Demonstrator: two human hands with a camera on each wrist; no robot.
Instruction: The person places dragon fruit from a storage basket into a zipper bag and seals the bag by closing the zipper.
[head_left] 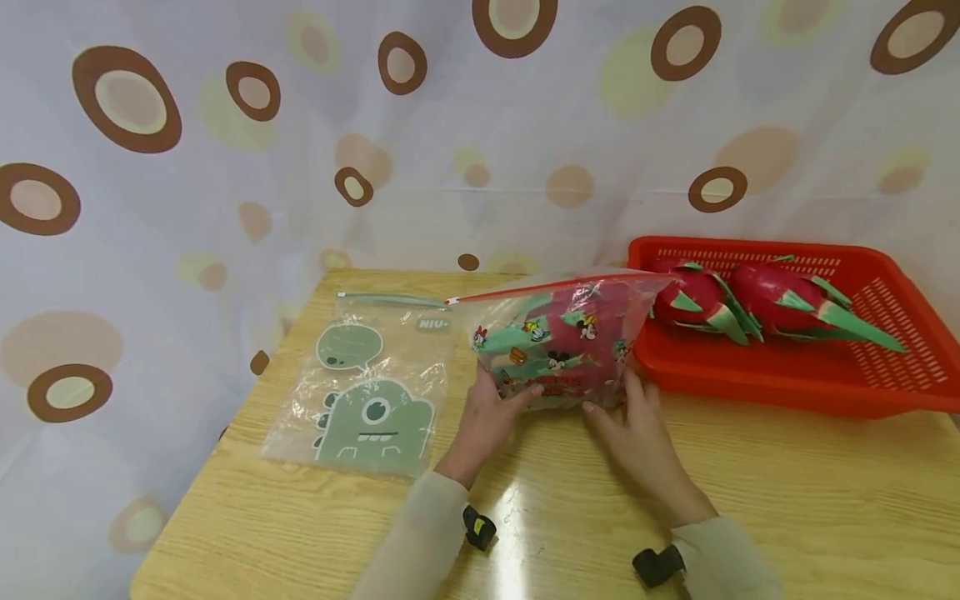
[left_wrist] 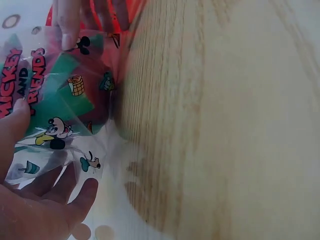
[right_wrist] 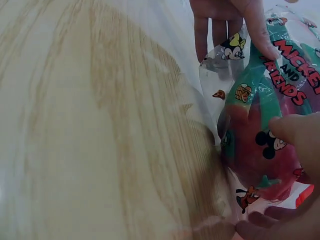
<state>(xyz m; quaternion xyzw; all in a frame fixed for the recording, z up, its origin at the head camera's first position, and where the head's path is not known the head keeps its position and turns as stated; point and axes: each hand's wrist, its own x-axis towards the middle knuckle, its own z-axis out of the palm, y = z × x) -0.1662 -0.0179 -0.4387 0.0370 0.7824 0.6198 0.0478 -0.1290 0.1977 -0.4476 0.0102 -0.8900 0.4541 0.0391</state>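
Note:
A clear zip bag point(head_left: 558, 362) with a red zip edge and cartoon prints stands tilted on the table, in the middle of the head view. Through its plastic shows a dragon fruit point(right_wrist: 257, 160), pink-red with green scales. My left hand point(head_left: 487, 417) grips the bag's lower left side, thumb in front and fingers behind. At the lower right my right hand point(head_left: 637, 429) holds it the same way. In both wrist views the thumbs lie on the printed front. A white slider point(head_left: 452, 301) sits at the left end of the red zip.
Flat on the table point(head_left: 300, 517) at left lies a second zip bag point(head_left: 378, 425) with a green monster print. A red plastic basket point(head_left: 765, 387) stands at right, holding two dragon fruits point(head_left: 780, 296). A patterned cloth point(head_left: 480, 125) hangs behind the table.

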